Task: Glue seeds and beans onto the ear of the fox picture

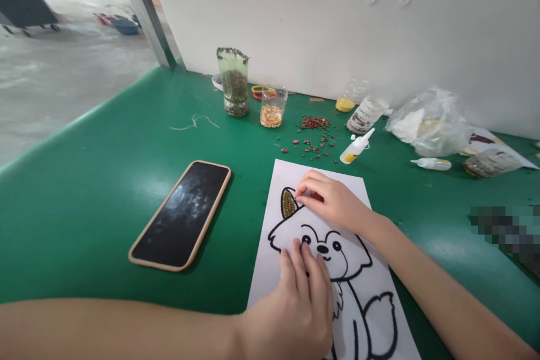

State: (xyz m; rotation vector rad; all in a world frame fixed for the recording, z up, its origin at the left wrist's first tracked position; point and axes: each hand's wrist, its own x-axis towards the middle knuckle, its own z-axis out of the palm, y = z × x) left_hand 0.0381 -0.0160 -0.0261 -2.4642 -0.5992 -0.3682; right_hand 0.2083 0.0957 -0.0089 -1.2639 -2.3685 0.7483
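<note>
A white sheet of paper (382, 264) with a fox outlined in thick black lies on the green table. Small green seeds (287, 204) fill most of the fox's left ear. My right hand (331, 198) is at that ear's edge, thumb and forefinger pinched together; whatever is between the fingertips is too small or hidden to make out. Flat on the drawing, over the fox's cheek and chest, rests my left hand (295, 304), its fingers stretched out and holding nothing. It covers part of the face and body lines.
Left of the paper lies a phone (181, 215). Behind are a green cup (235, 87), a cup of corn kernels (271, 115) and loose red beans (315, 122). Rightward are a glue bottle (351, 153), another glue bottle on its side (434, 164), a tipped jar (366, 115) and a plastic bag (430, 126).
</note>
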